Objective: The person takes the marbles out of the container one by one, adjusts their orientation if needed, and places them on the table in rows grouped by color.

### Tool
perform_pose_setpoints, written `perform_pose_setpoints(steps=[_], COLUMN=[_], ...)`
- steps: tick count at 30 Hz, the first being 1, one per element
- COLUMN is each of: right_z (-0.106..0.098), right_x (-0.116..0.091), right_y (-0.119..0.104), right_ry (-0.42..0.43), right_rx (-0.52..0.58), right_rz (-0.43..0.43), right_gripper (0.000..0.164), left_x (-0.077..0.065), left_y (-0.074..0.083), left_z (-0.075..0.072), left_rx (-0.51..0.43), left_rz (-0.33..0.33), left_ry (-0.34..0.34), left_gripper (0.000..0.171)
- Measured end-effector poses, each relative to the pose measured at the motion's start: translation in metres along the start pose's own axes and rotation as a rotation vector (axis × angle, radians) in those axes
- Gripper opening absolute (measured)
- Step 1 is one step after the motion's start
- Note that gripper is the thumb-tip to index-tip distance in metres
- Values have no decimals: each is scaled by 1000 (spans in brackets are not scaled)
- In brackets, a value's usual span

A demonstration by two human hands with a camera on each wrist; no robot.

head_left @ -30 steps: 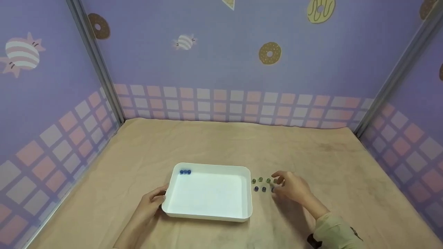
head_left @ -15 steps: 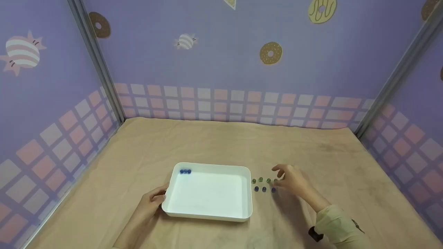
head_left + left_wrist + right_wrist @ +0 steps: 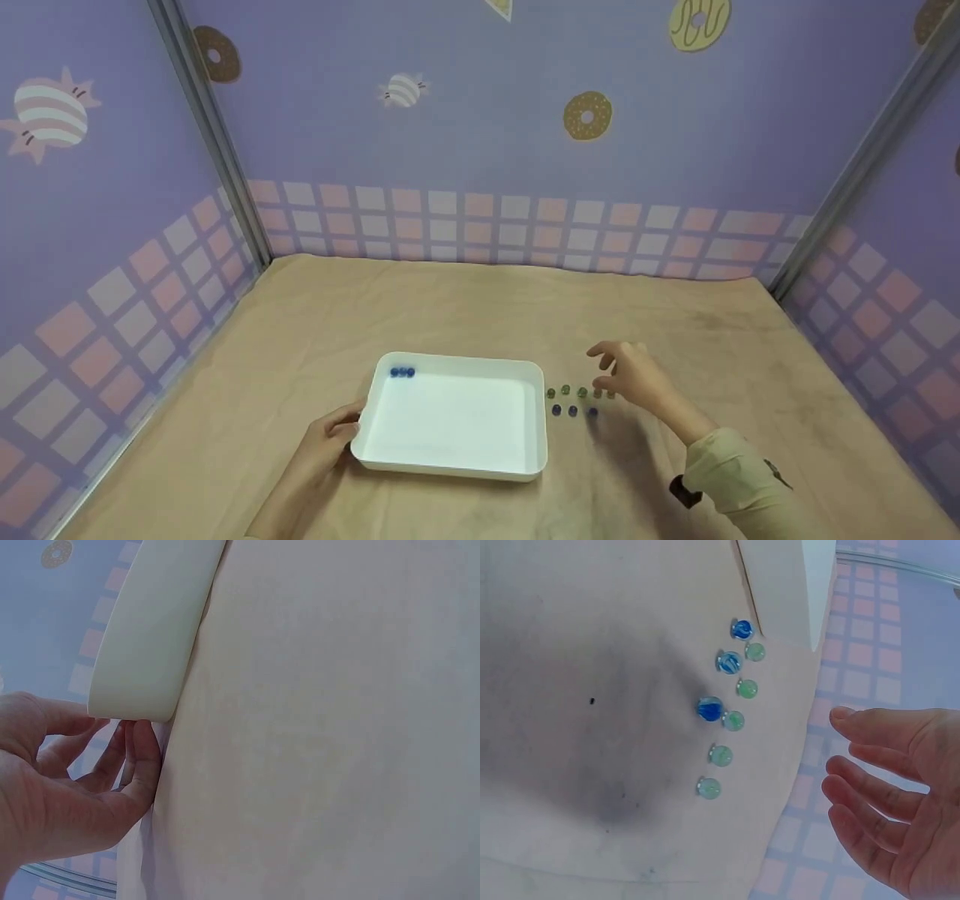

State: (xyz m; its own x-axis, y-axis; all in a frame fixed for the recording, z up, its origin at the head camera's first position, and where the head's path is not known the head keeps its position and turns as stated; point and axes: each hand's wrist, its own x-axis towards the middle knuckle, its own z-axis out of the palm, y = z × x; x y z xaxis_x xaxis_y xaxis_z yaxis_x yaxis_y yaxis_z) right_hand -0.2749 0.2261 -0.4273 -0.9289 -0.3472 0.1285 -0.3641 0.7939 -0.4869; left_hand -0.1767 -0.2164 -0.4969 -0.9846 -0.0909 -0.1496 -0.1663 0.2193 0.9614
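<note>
A white rectangular tray lies on the cloth, with three blue marbles touching in a row in its far left corner. My left hand holds the tray's left side; in the left wrist view the curled fingers meet its end wall. Right of the tray, three blue marbles form a nearer row. Behind them runs a row of several green marbles, all visible in the right wrist view. My right hand hovers over the right end of these rows, fingers loosely bent and apart, holding nothing.
A beige cloth covers the table. Purple printed panels enclose it at the back and both sides, joined by grey corner posts. Cloth surface extends behind the tray and to the right of the marbles.
My right hand has lifted up and away from the rightmost blue marble, which now lies uncovered on the cloth. More green marbles show beneath the hand. The left hand and tray stay put.
</note>
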Motion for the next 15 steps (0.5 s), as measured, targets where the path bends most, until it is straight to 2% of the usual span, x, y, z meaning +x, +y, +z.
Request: perform_pose_setpoints(steps=[7,15], right_z=[-7,-7], right_x=[6,14], right_y=[-5,-12], right_ry=[9,16], right_rx=[-40,-74], right_rz=[-42,-114], right_gripper=[36,36], left_x=[-1,-1], left_y=[1,-1], left_z=[0,-1], left_rx=[-10,-6], left_rz=[-13,10], left_ry=[-1,-16], left_gripper=[44,44])
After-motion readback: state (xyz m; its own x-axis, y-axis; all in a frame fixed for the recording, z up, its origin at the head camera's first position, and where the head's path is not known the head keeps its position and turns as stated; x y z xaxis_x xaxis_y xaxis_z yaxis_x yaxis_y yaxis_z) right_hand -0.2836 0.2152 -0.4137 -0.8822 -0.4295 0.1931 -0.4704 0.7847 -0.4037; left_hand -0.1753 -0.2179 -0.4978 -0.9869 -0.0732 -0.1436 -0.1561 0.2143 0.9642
